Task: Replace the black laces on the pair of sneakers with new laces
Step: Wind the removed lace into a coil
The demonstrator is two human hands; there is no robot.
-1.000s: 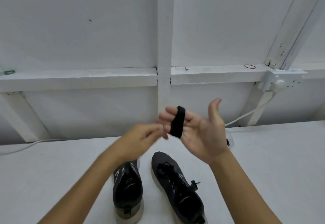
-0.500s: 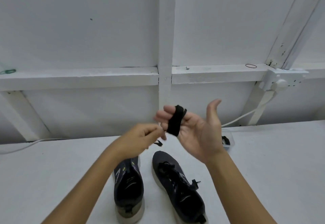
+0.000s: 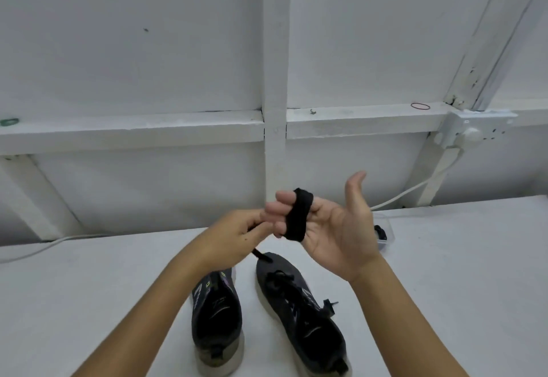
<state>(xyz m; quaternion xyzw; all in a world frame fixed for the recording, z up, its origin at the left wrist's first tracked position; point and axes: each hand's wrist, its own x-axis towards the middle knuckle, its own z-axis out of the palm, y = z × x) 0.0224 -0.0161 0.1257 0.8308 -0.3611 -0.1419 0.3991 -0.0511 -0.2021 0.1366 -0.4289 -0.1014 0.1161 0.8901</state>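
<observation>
At the far left a green ring (image 3: 9,122) lies on the white ledge (image 3: 130,133), and a white cable (image 3: 44,247) trails along the back of the white table (image 3: 89,302). Moving in, the left hand (image 3: 237,239) is raised above the shoes with its fingers curled, pinching the loose tail of a black lace (image 3: 298,215); the tail end hangs below the hand, just over the toe of the right shoe. The left shoe (image 3: 216,320) stands on the table with no lace visible in it, which suggests its old lace is already out. Beside it the right shoe (image 3: 299,311) still carries a black lace, its ends sticking out at the side.

The right hand (image 3: 335,228) is held palm-up with thumb lifted and fingers loosely bent; most of the lace is wound in a tight coil around its fingers. Whether this is the removed lace or a new one cannot be told. Behind that hand a small clear box (image 3: 385,233) holds something dark, and a red rubber band (image 3: 420,106) and a wall socket (image 3: 474,130) sit further right.

By this reading the job is at an early stage: one old lace bundled, the right shoe still to unlace, and both shoes still to be threaded with new laces.
</observation>
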